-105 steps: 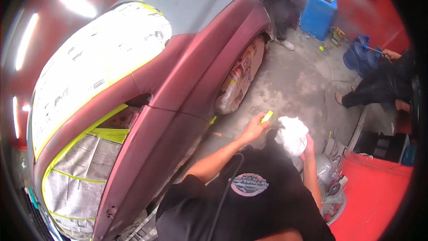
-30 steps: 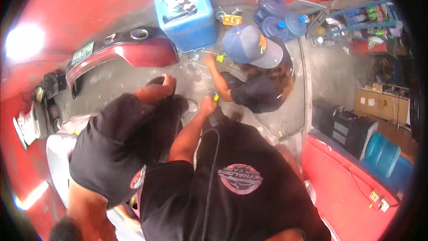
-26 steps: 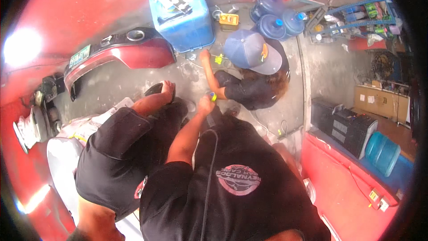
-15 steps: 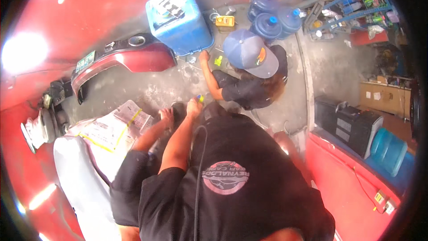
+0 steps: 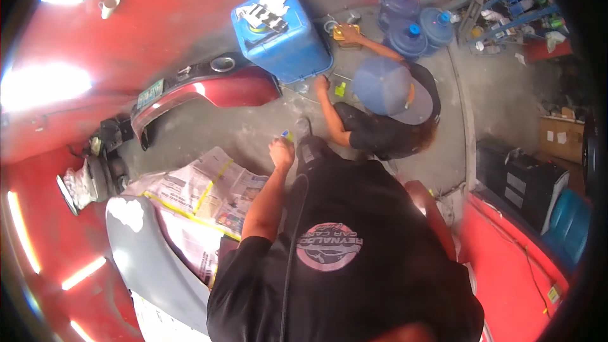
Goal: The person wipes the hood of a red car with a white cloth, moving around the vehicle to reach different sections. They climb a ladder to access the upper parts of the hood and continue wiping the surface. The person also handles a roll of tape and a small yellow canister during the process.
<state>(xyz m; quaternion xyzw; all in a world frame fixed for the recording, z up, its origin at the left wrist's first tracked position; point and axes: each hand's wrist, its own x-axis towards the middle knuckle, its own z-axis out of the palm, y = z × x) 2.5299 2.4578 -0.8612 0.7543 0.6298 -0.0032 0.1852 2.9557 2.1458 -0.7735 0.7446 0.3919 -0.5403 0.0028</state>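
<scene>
My left hand point(image 5: 281, 153) reaches forward past my dark shirt, its fingers closed round a small blue-and-yellow thing point(image 5: 288, 135) whose kind I cannot make out. Just to its right is my dark shoe point(image 5: 304, 126). Down by my right side hangs my right hand point(image 5: 416, 194), blurred and partly hidden by my body, so its fingers do not show clearly. To the left of my left forearm lie newspaper sheets point(image 5: 209, 187) edged with yellow tape, beside a grey curved panel point(image 5: 149, 247).
A person in a cap point(image 5: 386, 85) crouches ahead, one hand on a yellow box point(image 5: 346, 33). Beside them stand a blue bin point(image 5: 282, 41) and water jugs point(image 5: 408, 38). A red bumper point(image 5: 234, 95) lies left of the bin. At right is a red low wall point(image 5: 506, 266).
The view has swung left, so things sit farther right. Another dark-sleeved arm left of mine has gone from view. The crouching person's far hand now reaches the yellow box.
</scene>
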